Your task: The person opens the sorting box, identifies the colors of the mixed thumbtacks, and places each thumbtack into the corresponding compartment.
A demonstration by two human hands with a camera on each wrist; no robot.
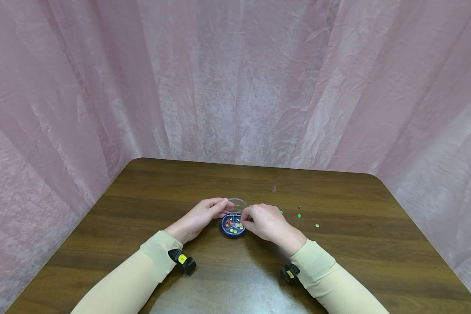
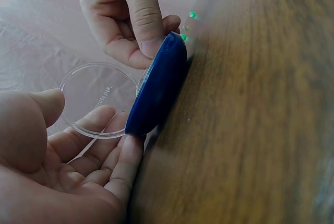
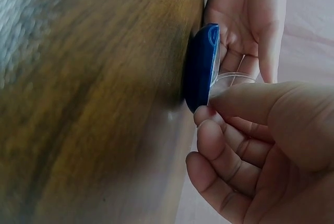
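A round blue pill case (image 1: 232, 233) with a clear divided inside sits on the table, its clear round lid (image 1: 237, 204) raised. Its compartments hold small red thumbtacks (image 1: 229, 223) and yellow-green ones (image 1: 233, 231). My left hand (image 1: 198, 216) holds the lid between thumb and fingers, with fingers behind it and along the case's back edge in the left wrist view. My right hand (image 1: 267, 222) reaches over the case's right compartment, thumb and forefinger pinching at a yellow-green thumbtack (image 1: 241, 226); the fingers hide most of that compartment.
Several loose thumbtacks lie on the wooden table (image 1: 357, 244) beyond and right of my right hand, among them a green one (image 1: 299, 216) and a yellow-green one (image 1: 317, 226). Pink curtains (image 1: 235, 87) hang behind the table's far edge.
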